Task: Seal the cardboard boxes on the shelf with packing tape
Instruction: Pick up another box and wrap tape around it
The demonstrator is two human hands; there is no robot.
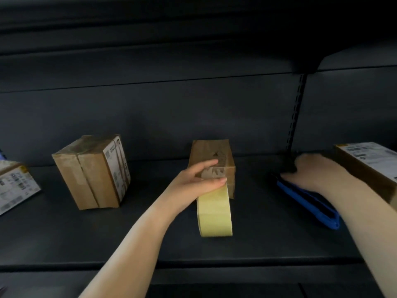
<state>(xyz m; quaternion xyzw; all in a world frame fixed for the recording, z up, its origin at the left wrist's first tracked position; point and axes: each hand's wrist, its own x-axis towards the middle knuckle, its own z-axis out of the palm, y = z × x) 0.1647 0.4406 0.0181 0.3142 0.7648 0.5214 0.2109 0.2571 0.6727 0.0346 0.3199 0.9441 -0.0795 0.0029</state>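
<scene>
1. The roll of tape (214, 214) stands on its edge on the dark shelf (268, 244), near the middle, with its yellow band facing the camera and its hole axis running left to right.
2. The roll sits just in front of a small cardboard box (211, 162), and its top reaches the box's near face.
3. The small box stands upright with its long axis running away toward the back of the shelf; its top is scuffed and torn.
4. The left hand (199, 181) is at the top of the roll, with the thumb lying across the upper edge of the tape and the fingers stretched over the near top edge of the small box. It grips the roll there between thumb and fingers.
5. The right hand (311, 173) is well to the right of the roll, fingers curled down onto the far end of a blue tool (309, 203) that lies flat on the shelf, angled from back-left to front-right. It holds the tool's dark end.
6. A larger taped box (92, 171) stands upright to the left, well apart from the roll, with white labels on its right side.
7. A labelled box (369, 166) lies at the right edge, just behind the right forearm; another labelled box (15, 188) shows at the left edge.
</scene>
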